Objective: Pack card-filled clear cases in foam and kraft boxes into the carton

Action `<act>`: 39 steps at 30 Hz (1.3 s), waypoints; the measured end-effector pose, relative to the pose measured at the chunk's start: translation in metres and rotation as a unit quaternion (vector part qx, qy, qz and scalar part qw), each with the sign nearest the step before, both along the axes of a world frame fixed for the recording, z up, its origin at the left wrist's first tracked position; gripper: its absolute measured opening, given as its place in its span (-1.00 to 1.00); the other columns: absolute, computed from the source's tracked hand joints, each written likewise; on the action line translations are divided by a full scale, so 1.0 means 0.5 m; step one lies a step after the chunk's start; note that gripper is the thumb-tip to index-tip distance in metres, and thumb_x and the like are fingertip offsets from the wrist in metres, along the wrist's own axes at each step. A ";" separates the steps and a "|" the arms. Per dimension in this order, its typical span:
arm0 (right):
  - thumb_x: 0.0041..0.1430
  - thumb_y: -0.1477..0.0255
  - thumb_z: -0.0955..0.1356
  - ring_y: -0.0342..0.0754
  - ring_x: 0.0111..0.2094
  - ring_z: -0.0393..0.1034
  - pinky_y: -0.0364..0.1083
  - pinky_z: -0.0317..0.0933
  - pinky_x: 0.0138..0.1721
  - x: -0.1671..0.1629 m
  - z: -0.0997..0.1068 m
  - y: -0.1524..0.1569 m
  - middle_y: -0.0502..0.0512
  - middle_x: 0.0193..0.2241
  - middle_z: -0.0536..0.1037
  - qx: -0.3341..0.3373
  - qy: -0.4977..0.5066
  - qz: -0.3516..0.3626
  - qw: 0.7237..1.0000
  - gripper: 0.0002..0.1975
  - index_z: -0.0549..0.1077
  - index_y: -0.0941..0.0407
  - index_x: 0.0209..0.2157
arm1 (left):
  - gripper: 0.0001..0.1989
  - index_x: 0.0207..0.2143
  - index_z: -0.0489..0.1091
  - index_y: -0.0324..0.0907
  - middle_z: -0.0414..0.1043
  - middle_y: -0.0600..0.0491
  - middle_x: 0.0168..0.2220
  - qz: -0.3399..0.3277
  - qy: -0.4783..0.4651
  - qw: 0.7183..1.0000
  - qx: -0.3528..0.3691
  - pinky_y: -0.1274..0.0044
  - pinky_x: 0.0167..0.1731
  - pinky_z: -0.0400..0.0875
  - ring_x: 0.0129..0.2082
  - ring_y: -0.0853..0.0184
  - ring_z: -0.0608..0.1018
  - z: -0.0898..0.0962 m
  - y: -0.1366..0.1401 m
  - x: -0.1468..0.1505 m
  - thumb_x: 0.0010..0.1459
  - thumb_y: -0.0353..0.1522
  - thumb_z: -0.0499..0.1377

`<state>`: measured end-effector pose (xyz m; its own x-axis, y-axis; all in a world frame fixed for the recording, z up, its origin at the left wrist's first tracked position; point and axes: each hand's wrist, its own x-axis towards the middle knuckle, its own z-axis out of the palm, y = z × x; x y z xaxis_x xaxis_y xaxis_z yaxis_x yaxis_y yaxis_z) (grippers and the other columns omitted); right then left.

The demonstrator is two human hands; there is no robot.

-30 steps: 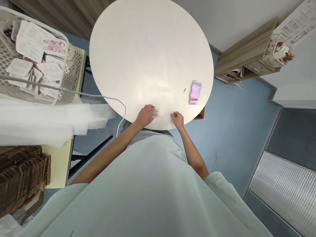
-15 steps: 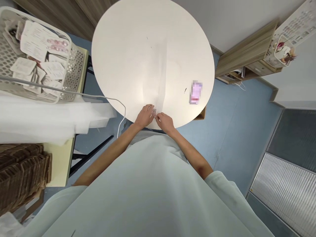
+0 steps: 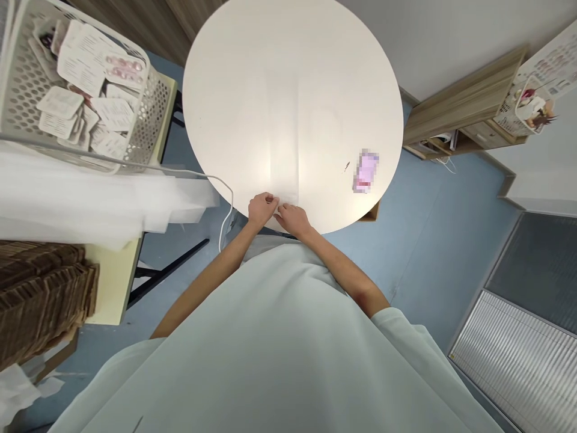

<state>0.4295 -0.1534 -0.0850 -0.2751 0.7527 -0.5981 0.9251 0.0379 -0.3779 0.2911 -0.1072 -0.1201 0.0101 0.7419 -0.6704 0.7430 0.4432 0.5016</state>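
Note:
A thin, whitish, see-through packing sheet (image 3: 283, 132) lies lengthwise on the round white table (image 3: 225, 90). Its near end reaches my two hands at the table's front edge. My left hand (image 3: 262, 209) is closed, thumb and index finger pinched together at the sheet's near left corner. Beside it, almost touching, my right hand (image 3: 294, 220) has its fingers bent and pressed together on the sheet's near edge. Whatever lies under the fingers is hidden.
A pink, blurred-out object (image 3: 366, 171) lies on the table's right. At left stand a perforated basket (image 3: 157, 96) of carded items, stacked white sheets (image 3: 99, 195) and brown cardboard pieces (image 3: 45, 288). A white cable (image 3: 225, 192) hangs by the table. Right: a wooden cabinet (image 3: 469, 96).
The small clear item between my fingers no longer shows. The sheet, creased and raised before, now lies flatter. My hands have shifted slightly, and the whole view has moved a little.

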 end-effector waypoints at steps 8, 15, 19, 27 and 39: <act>0.63 0.25 0.29 0.12 -0.05 0.59 0.00 0.39 -0.10 0.075 0.009 0.001 0.21 0.01 0.67 -0.006 -0.017 -0.211 0.977 -0.75 0.54 0.07 0.02 | -0.71 0.01 0.59 -0.12 0.73 -0.13 0.02 -0.012 0.019 1.000 0.012 0.27 0.14 0.51 0.08 0.01 0.69 -0.008 0.004 0.001 0.42 -0.22 0.14; 0.50 0.18 0.41 0.10 -0.14 0.64 -0.02 0.39 -0.16 0.084 -0.029 0.015 0.14 -0.15 0.71 -0.079 0.051 -0.359 0.929 -0.76 0.51 0.04 -0.20 | -0.72 -0.02 0.56 -0.12 0.70 -0.21 -0.05 -0.018 0.056 0.998 0.009 0.15 0.00 0.54 0.00 -0.11 0.68 -0.012 0.000 0.019 0.42 -0.24 0.09; 0.51 0.21 0.37 0.00 -0.38 0.64 -0.06 0.35 -0.26 0.077 -0.036 0.020 0.01 -0.32 0.66 -0.095 0.105 -0.381 0.914 -0.67 0.39 0.02 -0.37 | -0.67 0.02 0.55 -0.14 0.67 -0.28 -0.09 -0.022 0.078 0.997 0.006 0.09 -0.04 0.54 -0.03 -0.18 0.67 -0.013 -0.002 0.030 0.42 -0.20 0.08; 0.46 0.22 0.43 -0.04 -0.45 0.63 -0.08 0.35 -0.30 0.086 -0.041 0.022 -0.02 -0.33 0.67 -0.093 0.120 -0.406 0.901 -0.66 0.37 0.02 -0.39 | -0.49 0.34 0.39 -0.27 0.48 -0.41 0.26 -0.103 0.084 0.987 0.084 0.02 0.16 0.53 0.25 -0.23 0.55 0.020 -0.006 0.021 0.40 -0.34 0.05; 0.46 0.17 0.43 -0.06 -0.46 0.62 -0.12 0.33 -0.30 0.100 -0.045 0.025 -0.06 -0.50 0.60 -0.088 0.145 -0.390 0.905 -0.52 0.31 0.02 -0.52 | -0.09 0.58 0.13 -0.36 -0.01 -0.38 0.64 -0.394 -0.088 0.898 0.178 0.00 0.60 -0.07 0.67 -0.16 0.02 0.002 -0.052 -0.006 0.31 -0.18 0.27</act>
<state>0.4796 -0.1411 -0.1078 0.1343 0.6860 -0.7151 0.5061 -0.6679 -0.5457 0.2882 -0.1333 -0.1193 0.7076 0.6252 -0.3291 0.6511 -0.3962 0.6473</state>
